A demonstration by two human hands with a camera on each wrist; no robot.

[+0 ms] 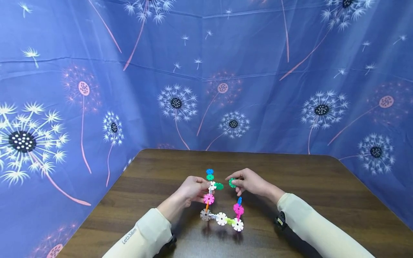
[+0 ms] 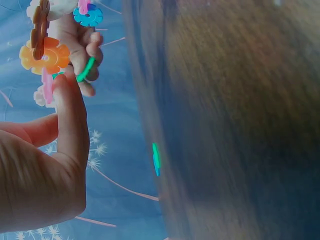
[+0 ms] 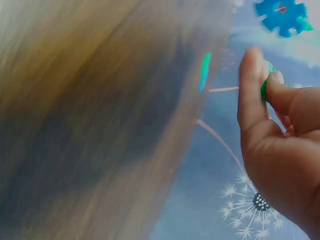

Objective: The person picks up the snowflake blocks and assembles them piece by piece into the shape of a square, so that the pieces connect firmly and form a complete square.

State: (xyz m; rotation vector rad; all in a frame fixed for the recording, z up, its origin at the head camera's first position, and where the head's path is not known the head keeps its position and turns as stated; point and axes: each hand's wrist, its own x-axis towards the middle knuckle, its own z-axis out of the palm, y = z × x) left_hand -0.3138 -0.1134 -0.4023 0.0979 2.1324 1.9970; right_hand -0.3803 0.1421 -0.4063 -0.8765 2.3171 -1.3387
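Note:
My left hand (image 1: 195, 190) pinches the upper left part of a chain of linked flower-shaped plastic discs (image 1: 221, 218), near its white and pink pieces. The chain bends in a U shape above the table, with white, orange, pink, yellow-green and blue discs. A green disc (image 1: 219, 186) sticks out to the right from the white disc at its upper left end. Between thumb and fingers, my right hand (image 1: 253, 183) pinches a separate green disc (image 1: 232, 183), apart from the chain. Below that hand, the chain's right end finishes in a blue disc (image 1: 239, 201).
A loose blue disc (image 1: 210, 171) and a green disc (image 1: 210, 177) lie together on the brown wooden table (image 1: 290, 172), beyond the hands. A blue cloth with dandelion prints (image 1: 271, 107) hangs behind the table's far edge.

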